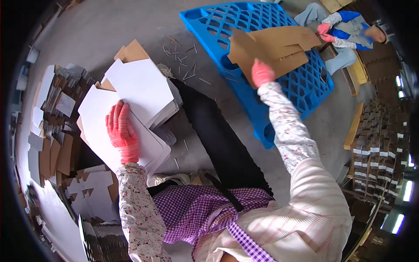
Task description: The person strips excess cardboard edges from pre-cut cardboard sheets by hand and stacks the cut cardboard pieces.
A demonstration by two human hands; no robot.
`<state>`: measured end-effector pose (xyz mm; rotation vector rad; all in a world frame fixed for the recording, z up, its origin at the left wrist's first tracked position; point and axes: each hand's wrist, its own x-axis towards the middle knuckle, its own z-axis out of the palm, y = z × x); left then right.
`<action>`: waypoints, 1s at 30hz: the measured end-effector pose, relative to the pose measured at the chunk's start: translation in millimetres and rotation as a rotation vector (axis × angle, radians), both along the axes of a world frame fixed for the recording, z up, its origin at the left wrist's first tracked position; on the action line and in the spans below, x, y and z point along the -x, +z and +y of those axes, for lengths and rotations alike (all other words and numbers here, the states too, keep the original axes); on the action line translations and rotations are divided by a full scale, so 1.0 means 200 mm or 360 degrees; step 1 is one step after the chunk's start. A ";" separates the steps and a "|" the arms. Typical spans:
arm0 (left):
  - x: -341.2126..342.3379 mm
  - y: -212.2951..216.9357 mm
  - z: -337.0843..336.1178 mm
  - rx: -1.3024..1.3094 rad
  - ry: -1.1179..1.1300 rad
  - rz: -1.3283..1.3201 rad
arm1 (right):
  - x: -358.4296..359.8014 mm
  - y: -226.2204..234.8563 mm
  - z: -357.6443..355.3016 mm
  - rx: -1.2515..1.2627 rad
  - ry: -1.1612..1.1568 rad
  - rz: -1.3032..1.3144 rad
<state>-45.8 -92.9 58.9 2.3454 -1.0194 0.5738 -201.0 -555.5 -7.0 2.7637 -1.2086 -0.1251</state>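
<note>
My left hand [122,131] in a pink glove lies flat, fingers stretched out, on a stack of white die-cut cardboard sheets [94,111]. A second white stack [144,87] lies beside it, overlapping at an angle. My right hand [263,73], also in a pink glove, reaches far forward over a blue plastic pallet [244,102]. Its fingers are closed at the near edge of a brown cardboard sheet [270,41], and motion blurs both the hand and the sheet's left part. The fingertips are hidden.
Several metal-looking strips [190,72] litter the grey floor. Piles of cardboard [65,105] stand at the left, with bundled cardboard stacks [375,153] at the right. Beyond the pallet sits a co-worker [349,32] wearing pink gloves. My black-trousered leg [218,131] stretches between stacks and pallet.
</note>
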 end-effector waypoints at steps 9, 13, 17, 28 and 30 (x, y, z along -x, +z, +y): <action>-0.03 -0.01 0.03 0.0051 -0.0035 -0.0031 | 0.42 1.37 0.06 -0.0988 0.0649 -0.1641; -0.06 -0.09 0.06 0.0141 0.0013 -0.0033 | 0.30 1.26 0.49 -0.1307 0.1032 -0.1509; -0.08 -0.18 0.01 0.0235 0.0115 -0.0118 | 0.10 0.98 1.20 -0.1617 0.0860 -0.1467; -0.28 -0.24 0.60 0.1620 0.0491 0.1553 | -0.15 0.36 1.69 -0.1356 0.1126 -0.1479; -0.26 -0.27 0.54 0.1113 0.0828 0.1164 | -0.16 0.41 1.78 -0.1392 0.1088 -0.1266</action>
